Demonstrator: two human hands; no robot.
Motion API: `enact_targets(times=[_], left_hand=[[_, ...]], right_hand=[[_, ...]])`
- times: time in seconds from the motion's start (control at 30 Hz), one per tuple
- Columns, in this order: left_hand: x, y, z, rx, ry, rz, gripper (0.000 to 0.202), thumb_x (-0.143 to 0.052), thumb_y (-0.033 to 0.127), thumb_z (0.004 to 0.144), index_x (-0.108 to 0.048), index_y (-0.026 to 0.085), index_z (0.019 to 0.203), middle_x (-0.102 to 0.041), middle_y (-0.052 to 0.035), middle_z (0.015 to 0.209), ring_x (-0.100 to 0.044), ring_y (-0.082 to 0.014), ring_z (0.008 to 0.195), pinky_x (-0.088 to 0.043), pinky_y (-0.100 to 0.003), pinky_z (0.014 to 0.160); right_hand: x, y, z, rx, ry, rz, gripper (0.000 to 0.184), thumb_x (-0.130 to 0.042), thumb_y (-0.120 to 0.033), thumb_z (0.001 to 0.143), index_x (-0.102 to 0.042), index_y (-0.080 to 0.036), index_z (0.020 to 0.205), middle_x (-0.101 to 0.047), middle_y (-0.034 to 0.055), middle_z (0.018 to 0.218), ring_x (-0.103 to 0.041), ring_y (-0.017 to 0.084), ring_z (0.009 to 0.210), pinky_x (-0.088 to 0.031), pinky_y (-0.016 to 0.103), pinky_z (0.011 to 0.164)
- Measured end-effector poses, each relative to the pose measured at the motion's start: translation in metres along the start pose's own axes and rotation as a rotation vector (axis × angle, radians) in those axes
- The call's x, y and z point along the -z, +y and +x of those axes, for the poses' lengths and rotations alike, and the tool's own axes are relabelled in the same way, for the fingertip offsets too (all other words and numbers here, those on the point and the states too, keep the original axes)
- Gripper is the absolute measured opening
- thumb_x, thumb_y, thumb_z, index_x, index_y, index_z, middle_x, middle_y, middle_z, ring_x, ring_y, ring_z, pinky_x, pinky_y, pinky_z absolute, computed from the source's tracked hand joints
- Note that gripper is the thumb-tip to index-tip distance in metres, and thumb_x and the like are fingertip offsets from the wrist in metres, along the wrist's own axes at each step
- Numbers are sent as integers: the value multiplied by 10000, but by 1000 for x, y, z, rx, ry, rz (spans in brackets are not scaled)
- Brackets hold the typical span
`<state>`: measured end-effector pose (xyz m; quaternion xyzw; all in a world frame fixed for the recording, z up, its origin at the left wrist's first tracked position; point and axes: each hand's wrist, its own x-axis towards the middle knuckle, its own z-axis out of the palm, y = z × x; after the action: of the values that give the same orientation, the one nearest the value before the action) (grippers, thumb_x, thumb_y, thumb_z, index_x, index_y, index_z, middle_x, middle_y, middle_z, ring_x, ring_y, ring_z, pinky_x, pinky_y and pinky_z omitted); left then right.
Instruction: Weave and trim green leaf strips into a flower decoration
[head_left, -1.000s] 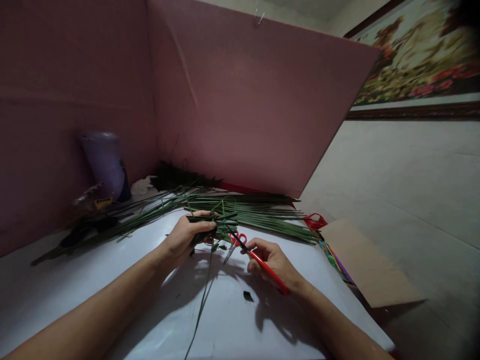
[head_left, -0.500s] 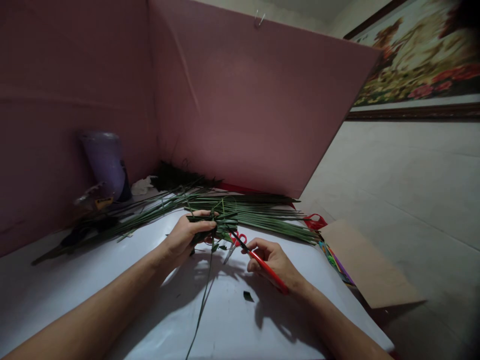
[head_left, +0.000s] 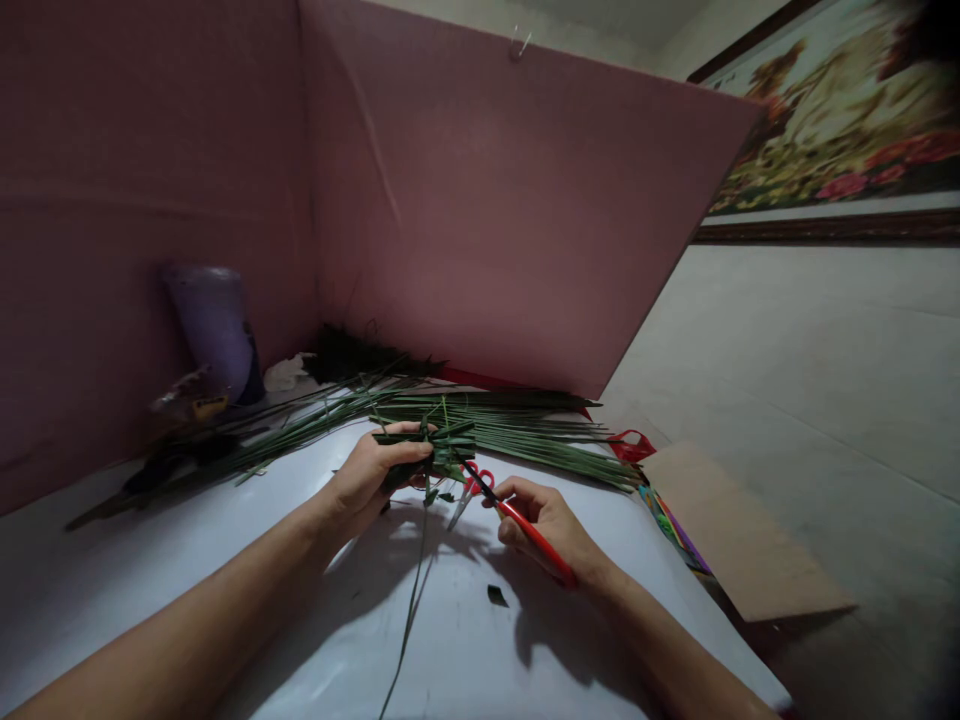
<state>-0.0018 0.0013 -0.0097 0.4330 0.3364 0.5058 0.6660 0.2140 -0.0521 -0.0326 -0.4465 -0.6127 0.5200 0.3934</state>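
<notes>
My left hand (head_left: 366, 475) is closed round a bundle of woven green leaf strips (head_left: 454, 440), thumb on top. One long thin strip (head_left: 412, 590) hangs from it toward the table's near edge. My right hand (head_left: 541, 520) grips red-handled pliers (head_left: 536, 542) with a narrow dark nose; the other handle is mostly hidden by the fingers. Their tip touches or lies just in front of the woven piece's lower right edge; I cannot tell which. Behind the tip, small red-handled scissors (head_left: 478, 481) lie on the white table (head_left: 337, 650).
Long green leaf strips (head_left: 540, 440) lie across the table behind my hands. A purple cup (head_left: 214, 330) stands at the back left. A cut leaf scrap (head_left: 496, 596) lies near my right hand. A brown board (head_left: 742, 540) is at the right; pink panels (head_left: 510, 210) rise behind.
Almost nothing differs. The pliers and both hands hold nearly the same place, and the hanging strip's lower end has shifted slightly right.
</notes>
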Motion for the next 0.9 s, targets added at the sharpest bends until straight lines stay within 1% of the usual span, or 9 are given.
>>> enact_targets(times=[0.1,0.2,0.37,0.43,0.5,0.6,0.73,0.9], left_hand=[[0,0,1,-8,0,-10,316,-721,125,604,-652,119,912,-666,-49,725,-611,-136,584,-433,-199,457],[0,-1,1,0,-1,-8,325,-724,130,595,-650,116,911,-669,-55,724,-614,-141,581,-434,-203,454],[1,-2,1,20,-2,-8,321,-711,126,609,-647,125,923,-667,-49,737,-621,-140,585,-443,-205,463],[1,-2,1,15,2,-10,310,-705,117,615,-647,124,919,-660,-41,726,-615,-131,572,-439,-199,457],[1,-1,1,16,6,-4,304,-702,112,620,-646,123,919,-658,-38,721,-613,-127,569,-437,-194,456],[1,-1,1,11,10,3,299,-699,112,626,-642,122,920,-657,-37,720,-617,-130,576,-439,-196,461],[0,2,0,-15,19,11,308,-709,114,618,-642,110,918,-650,-36,694,-605,-129,569,-438,-203,466],[-2,1,0,-34,-8,22,321,-715,129,620,-634,100,929,-659,-60,725,-601,-142,591,-441,-215,468]], right_hand=[[1,1,1,16,-6,-19,368,-750,-412,611,-564,-176,822,-408,-82,549,-278,56,454,-233,198,439],[2,3,1,37,-4,-25,376,-754,-423,609,-562,-176,818,-437,-70,565,-313,66,479,-261,204,463],[1,3,2,36,15,-6,400,-791,-403,560,-556,-179,794,-486,-51,580,-377,89,516,-300,224,490],[1,2,2,38,9,0,398,-793,-393,558,-554,-178,793,-469,-59,559,-361,85,507,-295,220,480],[1,1,1,40,-1,5,393,-785,-394,571,-553,-172,797,-428,-73,537,-312,71,484,-270,211,460],[-1,-4,-1,31,-12,15,402,-755,-434,597,-548,-167,816,-376,-90,510,-262,59,455,-225,204,437],[-2,-11,-3,-7,-28,23,410,-715,-488,619,-528,-172,800,-358,-96,509,-235,50,434,-197,204,428],[-2,-13,-4,-10,-27,2,453,-739,-503,589,-515,-172,803,-371,-96,515,-217,43,429,-173,203,417]])
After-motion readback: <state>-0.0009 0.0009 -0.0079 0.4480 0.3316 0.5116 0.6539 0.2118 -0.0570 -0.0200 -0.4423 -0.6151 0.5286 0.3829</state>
